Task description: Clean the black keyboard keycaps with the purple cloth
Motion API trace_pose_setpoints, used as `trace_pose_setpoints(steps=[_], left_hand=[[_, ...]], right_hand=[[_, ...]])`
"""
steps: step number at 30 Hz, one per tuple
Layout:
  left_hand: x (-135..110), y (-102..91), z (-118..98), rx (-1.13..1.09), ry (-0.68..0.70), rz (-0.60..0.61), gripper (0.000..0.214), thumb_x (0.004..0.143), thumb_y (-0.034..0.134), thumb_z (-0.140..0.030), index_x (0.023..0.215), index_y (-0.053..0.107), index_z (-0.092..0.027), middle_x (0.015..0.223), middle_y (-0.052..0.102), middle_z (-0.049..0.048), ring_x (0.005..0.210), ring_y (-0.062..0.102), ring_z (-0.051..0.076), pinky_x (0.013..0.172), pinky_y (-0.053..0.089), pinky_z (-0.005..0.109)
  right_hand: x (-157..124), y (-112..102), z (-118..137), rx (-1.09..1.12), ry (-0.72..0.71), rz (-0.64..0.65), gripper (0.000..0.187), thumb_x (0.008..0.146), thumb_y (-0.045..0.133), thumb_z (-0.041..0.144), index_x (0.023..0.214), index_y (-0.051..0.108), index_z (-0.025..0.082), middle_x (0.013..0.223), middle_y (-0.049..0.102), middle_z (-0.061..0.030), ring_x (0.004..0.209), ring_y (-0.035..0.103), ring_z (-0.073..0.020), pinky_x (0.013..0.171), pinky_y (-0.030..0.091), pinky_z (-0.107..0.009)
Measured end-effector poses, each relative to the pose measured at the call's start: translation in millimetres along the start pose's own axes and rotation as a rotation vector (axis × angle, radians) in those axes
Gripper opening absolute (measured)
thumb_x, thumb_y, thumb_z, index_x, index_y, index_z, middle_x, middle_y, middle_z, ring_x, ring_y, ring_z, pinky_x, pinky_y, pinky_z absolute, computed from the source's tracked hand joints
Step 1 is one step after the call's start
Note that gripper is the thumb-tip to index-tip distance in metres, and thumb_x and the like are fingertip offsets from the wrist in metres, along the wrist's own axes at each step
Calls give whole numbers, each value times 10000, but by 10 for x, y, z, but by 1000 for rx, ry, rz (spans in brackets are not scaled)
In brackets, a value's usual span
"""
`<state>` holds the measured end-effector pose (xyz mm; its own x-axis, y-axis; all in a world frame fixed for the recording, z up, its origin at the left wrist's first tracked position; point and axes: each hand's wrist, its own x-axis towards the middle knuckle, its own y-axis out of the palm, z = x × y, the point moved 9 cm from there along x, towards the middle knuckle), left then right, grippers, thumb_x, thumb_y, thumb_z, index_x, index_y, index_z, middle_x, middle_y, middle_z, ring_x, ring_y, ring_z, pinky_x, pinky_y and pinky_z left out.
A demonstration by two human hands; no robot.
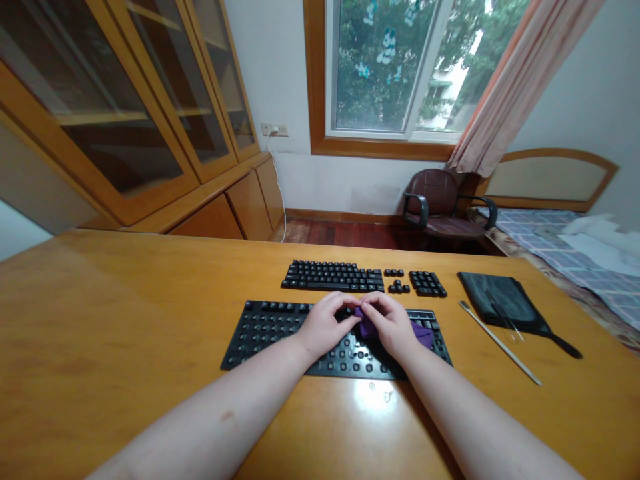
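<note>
A black keyboard base stripped of its keycaps lies on the desk before me. Over its middle, my left hand pinches the edge of a purple cloth between thumb and fingers. My right hand grips the same cloth, its fingertips meeting those of the left. Part of the cloth sticks out to the right of my right hand, over the base. Behind the base, loose black keycaps are laid out in keyboard order, with a separate number-pad block at their right.
To the right lie a dark zip pouch with a thin wire tool on it, and a long pale stick-like brush. Beyond the wooden desk stand an office chair, a bed and a glass-door cabinet.
</note>
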<state>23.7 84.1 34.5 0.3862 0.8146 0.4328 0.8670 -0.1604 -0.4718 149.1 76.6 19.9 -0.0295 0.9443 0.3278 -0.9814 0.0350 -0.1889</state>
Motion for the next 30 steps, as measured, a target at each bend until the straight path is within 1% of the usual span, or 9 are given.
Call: trace_pose_setpoints(steps=[6, 9, 17, 25, 30], left_hand=[[2, -12, -9, 18, 2, -9, 116, 755, 641, -182, 869, 622, -196, 854, 644, 15, 825, 597, 156, 781, 496, 294], [1, -4, -3, 24, 0, -4, 117, 758, 639, -187, 874, 625, -197, 865, 645, 19, 834, 596, 159, 786, 495, 297], [1, -2, -5, 9, 1, -2, 133, 756, 633, -178, 887, 631, -201, 876, 647, 22, 837, 597, 162, 782, 498, 304], [5, -1, -14, 14, 1, 8, 134, 759, 633, -178, 891, 627, -200, 878, 642, 21, 839, 596, 160, 786, 498, 300], [1, 9, 5, -7, -18, 13, 137, 747, 642, -163, 879, 623, -198, 864, 637, 17, 837, 598, 158, 791, 506, 303]], right_hand=[[-6, 2, -87, -34, 35, 6, 139, 790, 608, 332, 805, 615, 194, 788, 639, -35, 733, 604, -177, 701, 488, -303], [-11, 6, -117, -48, 46, 10, 139, 796, 599, 325, 836, 614, 192, 805, 647, -39, 749, 613, -181, 712, 493, -312], [-9, 15, -60, -83, 15, 27, 159, 820, 570, 325, 884, 639, 196, 859, 673, -56, 805, 626, -199, 762, 494, -339], [-8, 0, -50, -102, 5, 14, 135, 810, 579, 308, 854, 642, 196, 835, 669, -53, 783, 619, -197, 740, 493, -329], [8, -2, -49, -65, 6, 21, 133, 818, 569, 312, 796, 632, 197, 820, 660, -52, 778, 618, -190, 742, 491, -324]])
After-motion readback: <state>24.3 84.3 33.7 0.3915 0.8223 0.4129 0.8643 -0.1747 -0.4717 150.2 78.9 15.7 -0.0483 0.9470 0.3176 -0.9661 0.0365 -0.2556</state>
